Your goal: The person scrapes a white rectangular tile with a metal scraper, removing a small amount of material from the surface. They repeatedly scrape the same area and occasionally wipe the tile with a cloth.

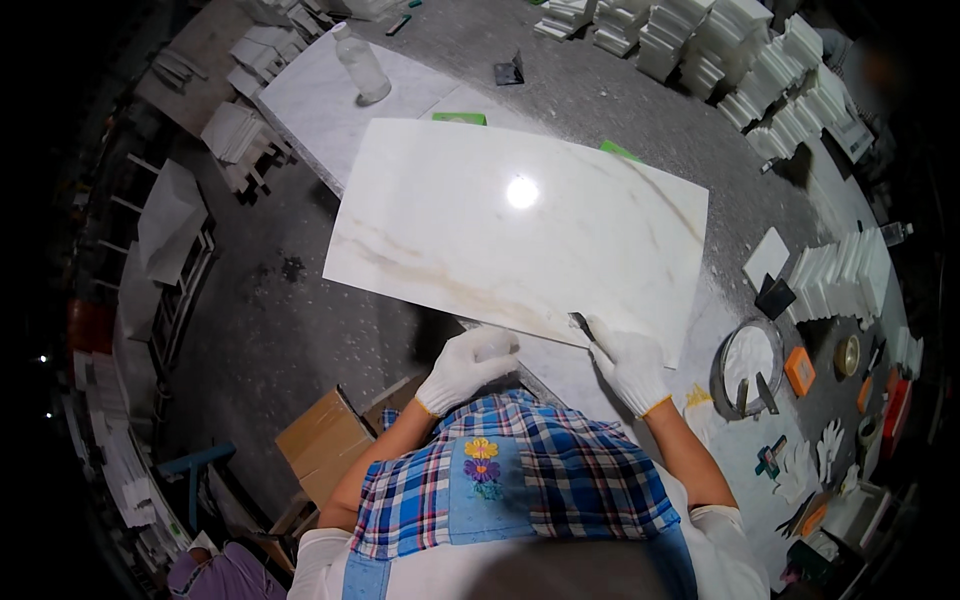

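A large glossy white marble-look slab (480, 230) with tan veining lies raised before me on green supports. My right hand (632, 365), in a white knit glove, grips a narrow dark putty knife (580, 325). The knife's tip is at the slab's near edge, right of the middle. My left hand (468, 370), gloved likewise, is just off that same edge further left. Its fingers curve with the thumb apart, and nothing shows between them.
A bowl (722, 385) of white paste with spatulas stands right, beside an orange block (799, 371) and a tape roll (847, 356). A clear bottle (362, 65) stands far left. Stacked white pieces (690, 50) line the far right. A cardboard box (325, 440) sits low left.
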`<state>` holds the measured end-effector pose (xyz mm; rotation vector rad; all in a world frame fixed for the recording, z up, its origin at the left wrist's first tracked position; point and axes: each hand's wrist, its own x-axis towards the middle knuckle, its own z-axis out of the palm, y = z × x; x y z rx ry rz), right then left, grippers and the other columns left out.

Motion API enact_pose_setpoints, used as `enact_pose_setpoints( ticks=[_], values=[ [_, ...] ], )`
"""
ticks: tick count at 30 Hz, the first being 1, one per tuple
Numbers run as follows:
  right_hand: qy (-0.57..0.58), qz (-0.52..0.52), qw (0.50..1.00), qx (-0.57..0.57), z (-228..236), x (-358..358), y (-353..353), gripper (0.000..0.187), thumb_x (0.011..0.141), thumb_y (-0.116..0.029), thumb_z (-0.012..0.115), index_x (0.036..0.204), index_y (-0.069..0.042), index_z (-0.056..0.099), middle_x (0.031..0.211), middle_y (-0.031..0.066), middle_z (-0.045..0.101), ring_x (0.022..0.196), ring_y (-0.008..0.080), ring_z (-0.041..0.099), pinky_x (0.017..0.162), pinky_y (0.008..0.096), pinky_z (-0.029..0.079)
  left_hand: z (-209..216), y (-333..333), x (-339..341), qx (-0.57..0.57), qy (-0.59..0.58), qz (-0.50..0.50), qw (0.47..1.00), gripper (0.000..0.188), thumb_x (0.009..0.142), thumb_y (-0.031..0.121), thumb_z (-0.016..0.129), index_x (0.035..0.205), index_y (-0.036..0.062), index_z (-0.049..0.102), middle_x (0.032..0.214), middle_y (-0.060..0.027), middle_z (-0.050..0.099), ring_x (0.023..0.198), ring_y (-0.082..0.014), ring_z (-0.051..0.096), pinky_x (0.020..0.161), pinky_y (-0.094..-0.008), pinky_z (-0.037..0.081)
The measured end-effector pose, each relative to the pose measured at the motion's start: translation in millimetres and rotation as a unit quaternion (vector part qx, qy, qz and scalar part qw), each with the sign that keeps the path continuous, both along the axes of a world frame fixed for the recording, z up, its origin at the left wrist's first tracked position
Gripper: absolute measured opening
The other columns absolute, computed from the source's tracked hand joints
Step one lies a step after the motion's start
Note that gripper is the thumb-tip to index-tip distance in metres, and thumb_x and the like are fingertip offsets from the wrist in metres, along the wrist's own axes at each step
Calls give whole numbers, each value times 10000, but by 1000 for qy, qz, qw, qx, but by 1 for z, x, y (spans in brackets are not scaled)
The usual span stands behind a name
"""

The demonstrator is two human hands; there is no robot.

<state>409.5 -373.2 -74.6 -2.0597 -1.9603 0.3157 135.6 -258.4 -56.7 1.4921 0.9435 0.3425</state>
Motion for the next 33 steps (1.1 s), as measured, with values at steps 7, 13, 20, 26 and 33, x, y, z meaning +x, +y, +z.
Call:
enact_pose_setpoints(
  ticks=[7, 13, 20, 26, 33],
  values=[
    [24, -8, 999, -24, 9, 1, -5, 407, 922, -275, 675, 1322, -200, 666, 767, 117, 681, 706, 331, 664, 651, 465, 500, -1, 0, -2, 31, 6, -16, 999, 334, 874, 233, 775, 1123, 14, 741, 1085, -122, 739, 986, -215, 691, 920, -319, 526],
    [42, -1, 998, 40, 2, 2, -11, 418, 940, -281, 661, 1347, -184, 652, 781, 119, 682, 718, 325, 660, 658, 464, 501, -2, -1, -2, 26, 4, -12, 1000, 327, 871, 232, 777, 1114, 15, 744, 1074, -127, 737, 988, -220, 690, 922, -317, 524],
    [24, -5, 998, 62, -5, -5, 15, 417, 967, -279, 627, 1372, -180, 624, 734, 120, 661, 668, 318, 646, 623, 459, 492, -2, -1, -1, 27, 2, -15, 1000, 319, 872, 226, 769, 1105, 10, 739, 1066, -131, 731, 984, -221, 688, 918, -318, 522],
    [14, 22, 998, 54, -4, -6, 19, 404, 973, -266, 608, 1370, -197, 620, 735, 110, 663, 655, 319, 640, 605, 467, 482, -1, 0, 0, 35, -3, -9, 999, 304, 851, 171, 759, 1099, -5, 745, 1044, -95, 721, 938, -165, 651, 869, -308, 521],
    [7, 67, 998, 2, 1, 0, 7, 426, 962, -262, 612, 1387, -235, 595, 725, 84, 635, 659, 310, 633, 610, 469, 476, -3, 0, 0, 19, -8, -2, 1000, 304, 852, 165, 762, 1097, -14, 743, 1052, -99, 723, 944, -167, 649, 875, -306, 517]
  ],
)
